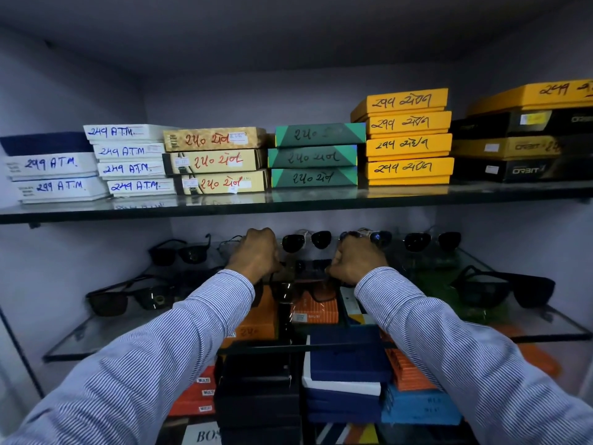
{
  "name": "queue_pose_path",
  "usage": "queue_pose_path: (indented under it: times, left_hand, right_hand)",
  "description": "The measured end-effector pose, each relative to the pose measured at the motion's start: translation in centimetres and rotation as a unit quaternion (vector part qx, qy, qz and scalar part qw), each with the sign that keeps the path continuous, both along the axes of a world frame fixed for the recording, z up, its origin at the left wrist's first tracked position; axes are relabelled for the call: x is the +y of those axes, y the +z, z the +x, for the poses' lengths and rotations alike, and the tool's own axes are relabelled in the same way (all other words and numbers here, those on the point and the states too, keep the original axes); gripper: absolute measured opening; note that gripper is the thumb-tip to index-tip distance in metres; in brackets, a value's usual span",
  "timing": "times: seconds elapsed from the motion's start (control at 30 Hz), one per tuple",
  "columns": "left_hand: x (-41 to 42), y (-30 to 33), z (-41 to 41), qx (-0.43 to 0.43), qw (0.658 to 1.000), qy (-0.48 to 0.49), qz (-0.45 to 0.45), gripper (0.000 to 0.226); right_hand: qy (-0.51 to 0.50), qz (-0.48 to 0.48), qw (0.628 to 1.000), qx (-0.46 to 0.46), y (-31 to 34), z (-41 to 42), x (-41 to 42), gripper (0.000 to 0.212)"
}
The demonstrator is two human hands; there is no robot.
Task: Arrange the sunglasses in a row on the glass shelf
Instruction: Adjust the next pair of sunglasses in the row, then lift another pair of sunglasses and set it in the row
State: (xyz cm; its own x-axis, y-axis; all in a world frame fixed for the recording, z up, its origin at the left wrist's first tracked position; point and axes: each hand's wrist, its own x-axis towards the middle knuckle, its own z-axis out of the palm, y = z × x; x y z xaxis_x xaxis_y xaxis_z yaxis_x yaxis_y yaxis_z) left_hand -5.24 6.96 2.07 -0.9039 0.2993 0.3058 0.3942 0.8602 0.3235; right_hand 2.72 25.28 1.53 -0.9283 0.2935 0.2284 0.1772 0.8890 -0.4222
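Several dark sunglasses stand on the lower glass shelf. In the back row I see a black pair at left, an aviator pair in the middle and another aviator pair at right. At the front lie a black pair on the left and a black pair on the right. My left hand and my right hand are both closed on a dark pair of sunglasses at the shelf's middle, each at one end. A further pair behind my right hand is partly hidden.
The upper glass shelf carries stacks of white, tan, green, yellow and black boxes with handwritten labels. Below the lower shelf sit more boxes in orange, black, navy and blue. Cabinet walls close in on both sides.
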Motion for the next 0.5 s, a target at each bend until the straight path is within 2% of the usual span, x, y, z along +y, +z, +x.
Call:
queue_pose_path:
  times: [0.17,0.37,0.43,0.5]
  left_hand:
    - [0.1,-0.2,-0.1,0.006,1.0,-0.012,-0.012,0.02]
    - [0.2,-0.4,-0.1,0.011,1.0,-0.019,-0.019,0.015]
    - [0.2,-0.4,-0.1,0.013,0.999,-0.023,-0.021,0.014]
    - [0.2,-0.4,-0.1,0.017,0.999,-0.024,-0.024,0.012]
  right_hand:
    - [0.01,0.009,1.0,-0.007,0.1,0.5,0.0,0.015]
    - [0.029,0.022,0.999,-0.025,0.3,0.7,0.7,0.029]
    - [0.015,0.046,0.999,-0.003,0.3,0.5,1.3,0.034]
    - [-0.014,0.112,0.993,0.03,0.5,0.2,2.1,0.035]
